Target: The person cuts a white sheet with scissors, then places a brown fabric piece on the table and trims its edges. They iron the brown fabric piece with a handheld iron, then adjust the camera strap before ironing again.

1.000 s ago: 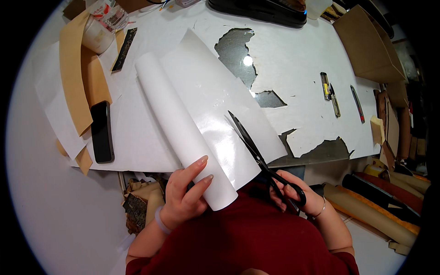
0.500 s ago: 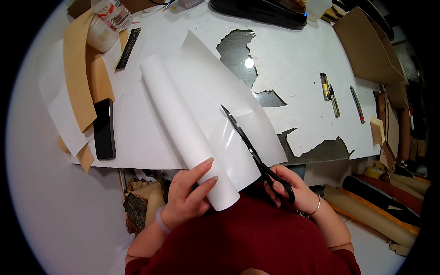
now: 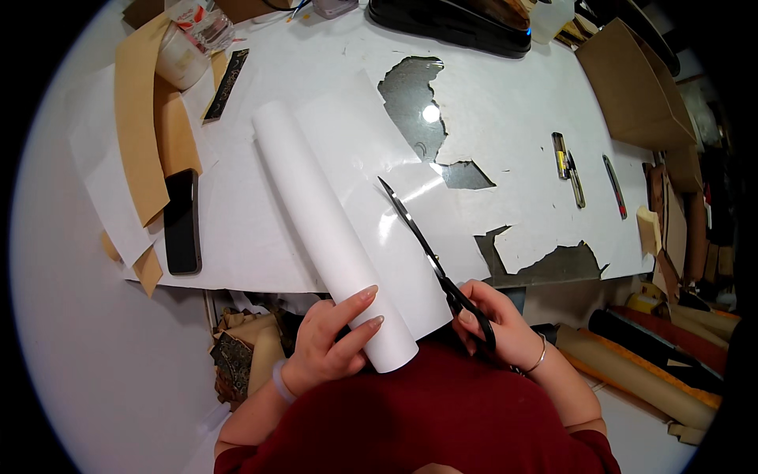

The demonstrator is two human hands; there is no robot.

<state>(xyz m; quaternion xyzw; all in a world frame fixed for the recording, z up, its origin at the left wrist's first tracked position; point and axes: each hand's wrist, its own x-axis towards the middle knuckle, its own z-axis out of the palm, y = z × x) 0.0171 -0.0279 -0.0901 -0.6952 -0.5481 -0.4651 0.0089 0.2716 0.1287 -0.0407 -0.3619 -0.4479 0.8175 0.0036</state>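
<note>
A white roll of glossy sheet (image 3: 324, 229) lies slantwise over the table's near edge. Its lower end hangs toward my red shirt, and a loose flap (image 3: 395, 253) spreads out to its right. My left hand (image 3: 335, 336) grips the roll near that lower end, two fingers laid over the top and the thumb hidden. In my right hand (image 3: 493, 320) is a pair of black-handled scissors (image 3: 433, 257), with fingers round the handles. The blades look closed or nearly so, pointing up and left over the flap; whether they touch it I cannot tell.
The worn white tabletop (image 3: 521, 103) has torn dark patches. A black phone (image 3: 182, 221) and tan strips (image 3: 138, 118) lie at left. Pens (image 3: 568, 170) and a slim cutter (image 3: 614, 187) rest at right, near a cardboard box (image 3: 636, 87). Rolled materials (image 3: 639, 371) lie below the table's right side.
The loose flap has settled flatter and its far corner has shifted. My left hand and the roll's lower end have moved slightly down and right; the scissors have moved slightly left.
</note>
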